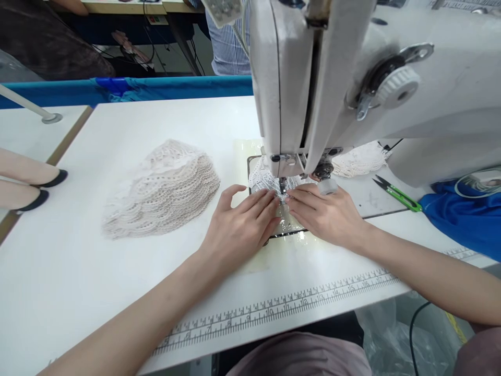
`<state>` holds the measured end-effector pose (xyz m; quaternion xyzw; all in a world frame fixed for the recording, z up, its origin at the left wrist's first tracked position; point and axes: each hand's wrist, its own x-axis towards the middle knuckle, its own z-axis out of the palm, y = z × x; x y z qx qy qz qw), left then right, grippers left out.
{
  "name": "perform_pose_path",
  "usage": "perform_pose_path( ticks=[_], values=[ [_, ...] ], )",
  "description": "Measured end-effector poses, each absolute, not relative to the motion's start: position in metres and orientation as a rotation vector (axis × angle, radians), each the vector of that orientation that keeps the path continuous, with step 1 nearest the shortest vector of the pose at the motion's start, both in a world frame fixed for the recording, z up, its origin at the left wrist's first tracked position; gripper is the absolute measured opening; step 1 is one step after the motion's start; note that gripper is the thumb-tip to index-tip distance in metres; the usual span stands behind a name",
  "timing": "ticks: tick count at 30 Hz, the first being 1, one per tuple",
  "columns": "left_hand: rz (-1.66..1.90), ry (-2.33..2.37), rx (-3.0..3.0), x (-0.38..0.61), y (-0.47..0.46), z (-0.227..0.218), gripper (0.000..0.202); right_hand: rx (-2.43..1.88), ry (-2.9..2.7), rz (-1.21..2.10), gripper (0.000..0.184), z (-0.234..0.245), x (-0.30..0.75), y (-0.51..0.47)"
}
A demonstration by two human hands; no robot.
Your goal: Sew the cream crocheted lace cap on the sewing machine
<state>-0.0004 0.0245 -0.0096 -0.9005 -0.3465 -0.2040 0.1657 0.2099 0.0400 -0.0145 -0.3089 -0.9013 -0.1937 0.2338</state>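
A piece of white lace (263, 176) lies under the presser foot (282, 185) of a sewing machine (291, 78). My left hand (242, 224) is at the near left edge of the lace, its fingertips gathered on it and its outer finger bent up. From the right, my right hand (326, 211) has its fingers closed together on the lace edge, just beside the foot. Both sets of fingertips are close to the needle area. The lace under my fingers is mostly hidden.
A stack of cream lace pieces (168, 190) lies left on the white table (129, 292). More lace (362, 159) sits behind the machine head. Green-handled thread snips (399, 193) and blue cloth (465, 216) are at right. A printed ruler (270, 312) runs along the front edge.
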Motion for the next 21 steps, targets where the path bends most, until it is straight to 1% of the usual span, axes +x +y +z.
perform_pose_path(
  ticks=[4,16,21],
  values=[
    [-0.6,-1.022,-2.587,-0.001,0.03,-0.011,0.024,-0.874,-2.487,-0.552,0.023,-0.015,0.21,0.042],
    [-0.588,-1.068,-2.584,-0.003,0.037,-0.013,0.027,-0.95,-2.494,-0.595,0.028,-0.014,0.216,0.046],
    [-0.56,-1.102,-2.58,-0.006,0.04,-0.016,0.035,-0.968,-2.489,-0.602,0.03,-0.009,0.219,0.047]
  ],
)
